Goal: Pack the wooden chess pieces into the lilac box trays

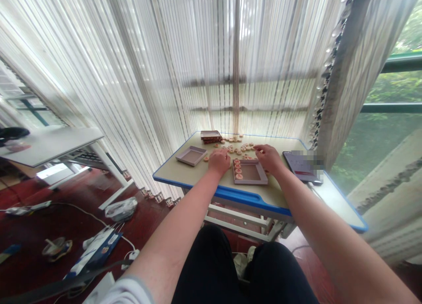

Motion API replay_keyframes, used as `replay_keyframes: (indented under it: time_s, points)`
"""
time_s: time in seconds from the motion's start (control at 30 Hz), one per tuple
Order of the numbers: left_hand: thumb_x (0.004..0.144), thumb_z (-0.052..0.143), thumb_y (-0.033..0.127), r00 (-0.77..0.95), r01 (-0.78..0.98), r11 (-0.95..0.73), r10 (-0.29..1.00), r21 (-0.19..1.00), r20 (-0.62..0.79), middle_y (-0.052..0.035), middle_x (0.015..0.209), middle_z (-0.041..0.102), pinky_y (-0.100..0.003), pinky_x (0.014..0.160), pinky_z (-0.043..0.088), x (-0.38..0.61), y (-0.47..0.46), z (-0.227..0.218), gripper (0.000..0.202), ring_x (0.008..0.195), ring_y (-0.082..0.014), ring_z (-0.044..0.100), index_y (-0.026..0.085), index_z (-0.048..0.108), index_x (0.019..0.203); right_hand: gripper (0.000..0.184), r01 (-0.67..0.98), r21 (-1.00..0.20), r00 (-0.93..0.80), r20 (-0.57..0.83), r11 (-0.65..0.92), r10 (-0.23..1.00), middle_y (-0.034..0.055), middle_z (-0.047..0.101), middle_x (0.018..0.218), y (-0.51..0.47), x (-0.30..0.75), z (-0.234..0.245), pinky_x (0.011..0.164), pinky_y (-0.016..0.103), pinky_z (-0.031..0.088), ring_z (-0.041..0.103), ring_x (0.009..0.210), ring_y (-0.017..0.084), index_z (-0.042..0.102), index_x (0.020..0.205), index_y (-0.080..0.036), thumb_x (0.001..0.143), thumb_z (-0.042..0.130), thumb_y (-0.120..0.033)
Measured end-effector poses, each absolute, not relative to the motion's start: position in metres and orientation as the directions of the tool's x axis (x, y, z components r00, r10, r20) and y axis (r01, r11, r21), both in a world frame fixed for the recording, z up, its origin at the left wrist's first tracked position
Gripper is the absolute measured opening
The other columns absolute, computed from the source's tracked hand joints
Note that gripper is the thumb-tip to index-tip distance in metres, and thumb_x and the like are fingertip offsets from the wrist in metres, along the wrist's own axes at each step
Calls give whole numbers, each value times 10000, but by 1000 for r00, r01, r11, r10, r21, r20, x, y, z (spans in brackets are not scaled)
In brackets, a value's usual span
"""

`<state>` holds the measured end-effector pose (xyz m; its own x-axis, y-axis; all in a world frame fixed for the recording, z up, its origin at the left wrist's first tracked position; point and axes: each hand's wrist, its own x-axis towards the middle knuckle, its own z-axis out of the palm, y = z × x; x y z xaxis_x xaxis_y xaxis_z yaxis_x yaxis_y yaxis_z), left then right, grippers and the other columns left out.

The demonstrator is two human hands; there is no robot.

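Observation:
Both my arms reach out to a small beige desk with a blue edge [231, 194]. My left hand [219, 160] rests knuckles up, fingers curled, beside a shallow brown tray [250, 172] that holds three round wooden game discs along its left side. My right hand [267, 156] lies at the tray's far right corner, fingers curled among several loose round discs [239, 148] scattered on the desk. Whether either hand holds a disc is hidden.
An empty tray [191, 155] lies at the desk's left; another tray on a box [211, 136] sits at the far edge. A dark phone [301, 166] lies to the right. Striped curtains hang behind. Cables, bags and litter cover the red floor at left.

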<state>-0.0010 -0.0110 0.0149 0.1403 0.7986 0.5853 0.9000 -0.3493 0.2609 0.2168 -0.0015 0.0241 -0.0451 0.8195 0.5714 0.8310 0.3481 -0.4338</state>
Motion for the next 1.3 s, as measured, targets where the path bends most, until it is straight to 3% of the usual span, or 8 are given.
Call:
replay_keyframes:
  time_s: [0.17,0.3,0.57,0.8,0.93,1.03,1.17,1.3]
  points:
    - [864,390,260,80,957,-217,832,191,549,-102,1101,599,-377,905,387,3,-8,14,303,1067,-238,494,183,586,1082,381,962,-243,-33,337,121,941,31,591,1221,41,222,25,932,396,382,480,1104,280,665,1092,-257,760,482,-218]
    - [877,355,270,23,972,-140,853,187,521,-113,1096,582,-394,885,379,5,-6,13,291,1056,-252,479,170,581,1030,363,985,-151,-56,204,88,977,35,628,1162,62,213,30,898,385,402,495,1090,282,664,1096,-289,779,490,-266]
    - [875,358,270,17,971,-128,878,202,478,-112,1082,576,-391,882,374,4,-2,13,272,1044,-247,473,156,559,1018,335,984,5,-173,215,176,961,90,662,1066,72,224,21,820,398,441,565,963,283,714,995,-248,727,518,-296]
    - [881,341,275,-20,969,-100,879,226,477,-113,1066,588,-388,876,395,0,-4,13,292,1026,-245,490,148,566,1016,306,978,7,-204,171,206,964,67,706,929,77,235,16,836,363,449,626,863,244,734,939,-231,691,555,-249]
    - [883,333,269,-35,964,-96,878,247,477,-123,1051,593,-389,884,396,0,-5,14,302,1021,-245,497,139,575,1009,346,964,-176,-134,318,197,939,57,709,912,51,223,39,769,324,466,634,837,223,691,1024,-206,729,556,-327]
    - [877,334,258,-24,961,-113,876,253,482,-129,1049,592,-390,881,396,0,-5,14,303,1019,-246,496,138,581,1004,330,909,-308,-161,364,282,917,47,710,882,23,205,60,692,284,463,633,771,194,691,965,-211,731,581,-416]
    - [859,364,241,-7,960,-132,870,247,494,-116,1050,594,-373,890,393,0,-7,17,281,1026,-239,496,146,585,1005,216,918,-217,-247,338,331,908,38,705,833,-10,186,63,656,278,437,617,776,198,711,812,-249,708,612,-411]
    - [844,398,245,-9,966,-118,871,228,491,-110,1059,596,-353,892,391,-1,-11,18,269,1028,-235,501,144,588,1007,244,930,-187,-254,293,316,922,37,700,857,-21,184,48,650,277,427,610,808,207,719,818,-278,699,616,-465]
